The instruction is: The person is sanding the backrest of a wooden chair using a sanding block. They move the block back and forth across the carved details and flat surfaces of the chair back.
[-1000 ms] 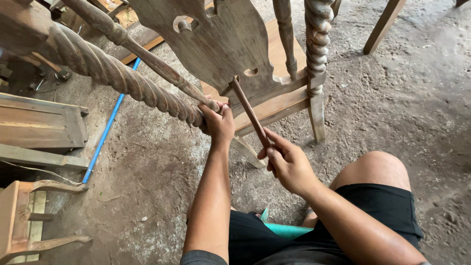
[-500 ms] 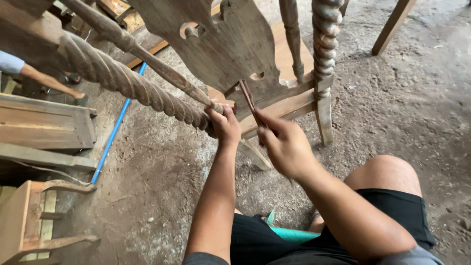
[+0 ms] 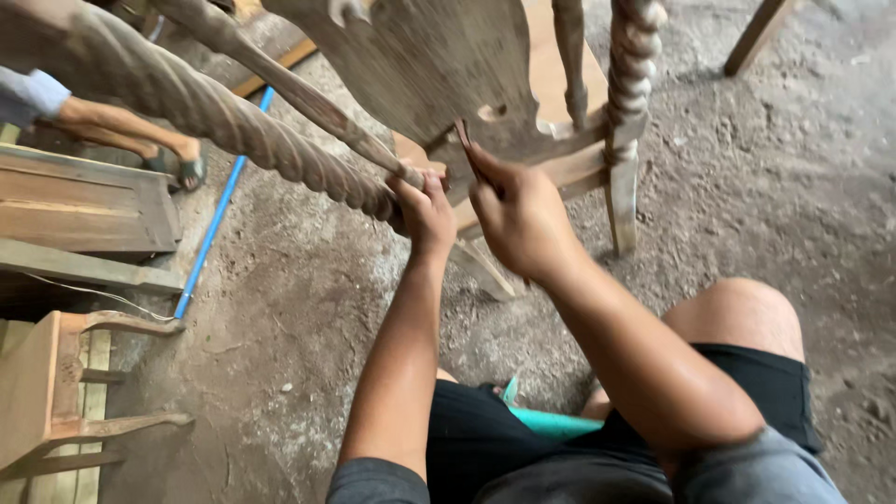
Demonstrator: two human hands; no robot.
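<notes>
Since the earlier frame our right hand [image 3: 521, 217] has slid up the thin brown stick-shaped tool [image 3: 464, 138], so that only its tip now shows above the knuckles, pressed against the carved unfinished wooden chair back panel [image 3: 439, 70]. That hand is closed tight around the tool, just below the panel's lower edge. Our view has also drifted closer, and a co-worker's foot in a sandal [image 3: 177, 163] has come in, far left of the panel.

From the head camera, our left hand [image 3: 425, 207] is clenched around the lower end of the twisted, rope-carved wooden post [image 3: 233, 126], just left of the panel and almost touching the right hand. A slimmer turned wooden spindle [image 3: 308, 98] runs between post and panel. Right of the panel stands another spiral-carved wooden leg [image 3: 630, 89] on the dusty grey concrete floor [image 3: 775, 196]. Left of the post a blue pipe [image 3: 217, 219] lies on the floor beside stacked pale wooden furniture parts [image 3: 79, 205]. Below the panel, our bare knee [image 3: 742, 313] and black shorts [image 3: 747, 383] show.
</notes>
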